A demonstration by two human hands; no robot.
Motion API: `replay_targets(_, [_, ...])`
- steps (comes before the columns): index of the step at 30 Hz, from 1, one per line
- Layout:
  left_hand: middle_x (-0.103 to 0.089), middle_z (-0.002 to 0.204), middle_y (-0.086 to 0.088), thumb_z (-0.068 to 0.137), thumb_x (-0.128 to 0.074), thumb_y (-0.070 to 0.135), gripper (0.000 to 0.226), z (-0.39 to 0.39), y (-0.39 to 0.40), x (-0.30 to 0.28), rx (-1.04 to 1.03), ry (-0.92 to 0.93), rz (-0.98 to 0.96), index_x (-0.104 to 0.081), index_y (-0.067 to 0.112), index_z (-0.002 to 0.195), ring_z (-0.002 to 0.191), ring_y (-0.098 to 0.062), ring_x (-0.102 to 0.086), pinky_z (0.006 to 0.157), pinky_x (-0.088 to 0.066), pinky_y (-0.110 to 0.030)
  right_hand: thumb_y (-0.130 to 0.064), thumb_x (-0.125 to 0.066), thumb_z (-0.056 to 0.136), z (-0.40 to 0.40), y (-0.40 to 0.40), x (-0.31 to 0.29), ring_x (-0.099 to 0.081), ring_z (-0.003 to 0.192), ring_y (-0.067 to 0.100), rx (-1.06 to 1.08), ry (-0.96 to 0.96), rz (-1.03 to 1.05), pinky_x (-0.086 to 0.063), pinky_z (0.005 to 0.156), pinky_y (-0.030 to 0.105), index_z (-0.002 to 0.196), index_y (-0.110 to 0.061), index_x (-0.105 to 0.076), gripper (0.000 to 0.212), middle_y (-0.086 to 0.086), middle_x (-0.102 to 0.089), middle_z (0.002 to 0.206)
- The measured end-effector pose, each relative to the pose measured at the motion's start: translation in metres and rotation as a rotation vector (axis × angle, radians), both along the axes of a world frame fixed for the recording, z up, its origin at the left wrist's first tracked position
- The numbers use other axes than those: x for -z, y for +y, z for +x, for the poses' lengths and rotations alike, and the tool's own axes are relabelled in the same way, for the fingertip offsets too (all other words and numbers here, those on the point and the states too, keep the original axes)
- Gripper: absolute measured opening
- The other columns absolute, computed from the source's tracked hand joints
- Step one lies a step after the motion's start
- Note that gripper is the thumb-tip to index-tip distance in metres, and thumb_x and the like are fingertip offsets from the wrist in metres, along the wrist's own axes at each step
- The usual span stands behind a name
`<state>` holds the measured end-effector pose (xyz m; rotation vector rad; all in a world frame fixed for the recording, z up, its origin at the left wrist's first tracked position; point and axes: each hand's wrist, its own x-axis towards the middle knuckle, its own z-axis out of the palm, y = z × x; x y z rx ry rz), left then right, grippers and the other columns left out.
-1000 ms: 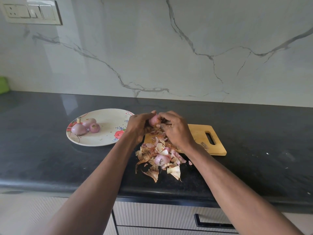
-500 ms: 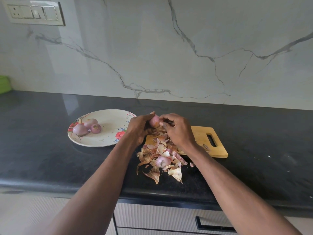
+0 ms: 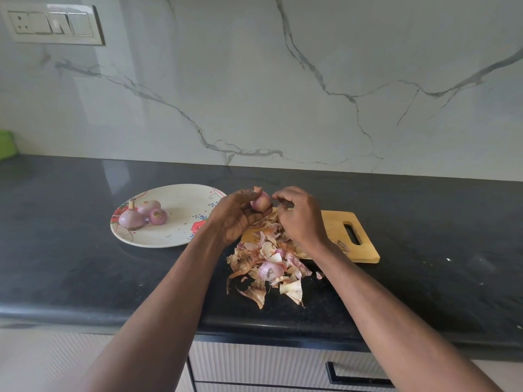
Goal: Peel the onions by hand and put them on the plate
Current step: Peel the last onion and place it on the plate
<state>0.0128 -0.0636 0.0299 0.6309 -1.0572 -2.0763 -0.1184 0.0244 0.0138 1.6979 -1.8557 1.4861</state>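
Pink onion (image 3: 261, 200) held in left hand (image 3: 236, 215); right hand (image 3: 300, 215) curled beside it; three onions (image 3: 143, 215) on plate (image 3: 181, 239).

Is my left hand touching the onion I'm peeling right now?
Touching. The head view shows the left hand with its fingers curled round the onion, holding it above the cutting board.
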Motion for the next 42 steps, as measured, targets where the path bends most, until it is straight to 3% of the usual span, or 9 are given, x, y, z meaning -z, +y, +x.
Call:
replay_targets(4, [-0.07,0.091,-0.018,0.091,-0.068,0.006,0.014,0.001,0.001,0.0,0.027,-0.039,-0.04,-0.063,-0.002,0.102,0.07,-0.022,-0.072,0.061,-0.061,-0.029,-0.013,-0.082,0.079,0.005,0.003,-0.005,-0.057,0.084,0.0,-0.135,-0.032,-0.007,-0.046,0.072,0.006,0.098,-0.012,-0.074,0.02,-0.006,-0.066,0.098])
replay_targets(11, [-0.069,0.083,-0.014,0.086,-0.074,0.01,0.014,-0.001,0.002,0.001,-0.031,-0.116,-0.068,-0.065,0.002,0.093,0.06,-0.019,-0.067,0.053,-0.059,-0.028,-0.002,-0.08,0.077,0.003,-0.002,0.001,-0.064,0.089,0.013,-0.174,-0.061,0.044,-0.055,0.077,0.016,0.098,-0.011,-0.074,0.024,0.0,-0.066,0.101])
replay_targets(20, [-0.069,0.083,-0.015,0.085,-0.077,0.012,0.017,-0.001,0.003,0.001,-0.051,-0.118,-0.042,-0.065,0.001,0.09,0.061,-0.02,-0.068,0.056,-0.06,-0.03,0.0,-0.076,0.081,0.009,0.001,0.003,-0.055,0.083,-0.009,-0.166,-0.028,0.016,-0.046,0.068,0.002,0.091,-0.015,-0.076,0.018,-0.007,-0.059,0.094])
replay_targets(24, [-0.069,0.093,-0.019,0.083,-0.079,0.014,0.026,-0.001,0.003,0.001,-0.039,-0.133,-0.025,-0.066,-0.003,0.098,0.062,-0.02,-0.07,0.058,-0.061,-0.031,-0.001,-0.078,0.08,0.008,0.002,0.002,-0.054,0.083,-0.014,-0.15,-0.036,0.043,-0.044,0.072,0.002,0.085,-0.016,-0.071,0.017,-0.016,-0.057,0.09])
replay_targets(27, [-0.07,0.095,-0.02,0.084,-0.078,0.016,0.031,0.0,0.004,-0.001,-0.015,-0.126,-0.022,-0.064,-0.004,0.103,0.069,-0.023,-0.071,0.065,-0.064,-0.034,-0.004,-0.077,0.081,0.004,-0.003,0.003,-0.056,0.083,-0.007,-0.126,-0.059,0.071,-0.042,0.071,0.004,0.081,-0.014,-0.069,0.013,-0.013,-0.06,0.088])
replay_targets(29, [-0.071,0.093,-0.021,0.09,-0.072,0.016,0.027,0.001,0.004,-0.002,0.029,-0.088,-0.011,-0.062,-0.004,0.105,0.074,-0.025,-0.072,0.066,-0.064,-0.034,-0.006,-0.077,0.082,0.001,-0.005,0.003,-0.056,0.083,-0.003,-0.101,-0.085,0.062,-0.042,0.07,0.007,0.08,-0.01,-0.068,0.01,-0.006,-0.063,0.09])
replay_targets(32, [-0.074,0.087,-0.021,0.097,-0.061,0.007,0.017,0.002,0.003,-0.003,0.064,-0.044,0.004,-0.061,-0.005,0.109,0.076,-0.026,-0.074,0.07,-0.063,-0.032,-0.006,-0.078,0.081,0.0,-0.005,0.002,-0.054,0.087,-0.009,-0.043,-0.106,-0.016,-0.042,0.073,0.002,0.08,-0.009,-0.068,0.01,-0.006,-0.064,0.097])
replay_targets(35, [-0.075,0.086,-0.022,0.097,-0.058,0.002,0.013,0.002,0.003,-0.002,0.049,-0.052,0.005,-0.061,-0.005,0.107,0.078,-0.029,-0.075,0.074,-0.064,-0.034,-0.003,-0.076,0.082,0.0,-0.004,0.003,-0.056,0.08,-0.006,-0.027,-0.075,-0.039,-0.049,0.068,0.01,0.081,-0.008,-0.068,0.009,-0.003,-0.066,0.09])
replay_targets(42, [-0.068,0.105,-0.028,0.098,-0.058,0.001,0.027,0.0,0.004,0.0,-0.017,-0.034,0.028,-0.055,-0.008,0.124,0.08,-0.03,-0.075,0.067,-0.063,-0.034,-0.002,-0.072,0.087,0.002,-0.003,0.004,-0.059,0.074,-0.001,-0.052,-0.094,-0.014,-0.048,0.061,0.009,0.088,-0.008,-0.064,0.01,-0.002,-0.064,0.083])
